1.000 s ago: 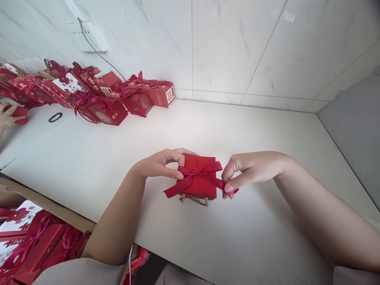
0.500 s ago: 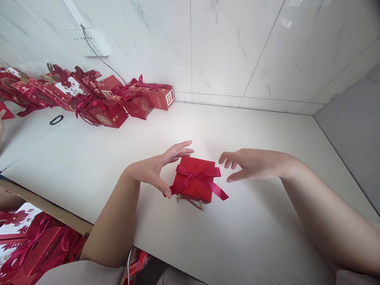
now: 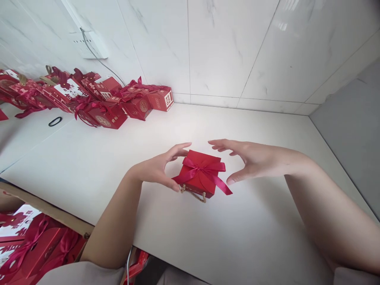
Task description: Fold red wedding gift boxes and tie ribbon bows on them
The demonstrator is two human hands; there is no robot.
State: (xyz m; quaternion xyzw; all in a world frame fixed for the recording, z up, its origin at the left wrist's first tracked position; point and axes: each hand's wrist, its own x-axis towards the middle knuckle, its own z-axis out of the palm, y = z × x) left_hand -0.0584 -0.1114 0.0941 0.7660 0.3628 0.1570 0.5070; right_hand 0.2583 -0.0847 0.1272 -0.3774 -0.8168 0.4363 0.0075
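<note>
A small red box point(image 3: 194, 183) sits near the middle of the frame on a white table point(image 3: 237, 229), with a dark pink ribbon point(image 3: 201, 169) tied in a bow across its top and a twisted cord handle point(image 3: 194, 194) at its lower edge. The person's two hands are apart, one on each side of it. The left hand point(image 3: 156, 168) is spread around the box's left side, its thumb by a ribbon end; whether it touches cannot be told. The right hand point(image 3: 251, 158) is off the box at its right, thumb and fingers parted around air. More red boxes point(image 3: 138, 107) line the wall point(image 3: 219, 51) at upper left, near a black loop point(image 3: 55, 121). At lower left, a cardboard carton point(image 3: 63, 215) holds ribboned red packages point(image 3: 44, 245).
</note>
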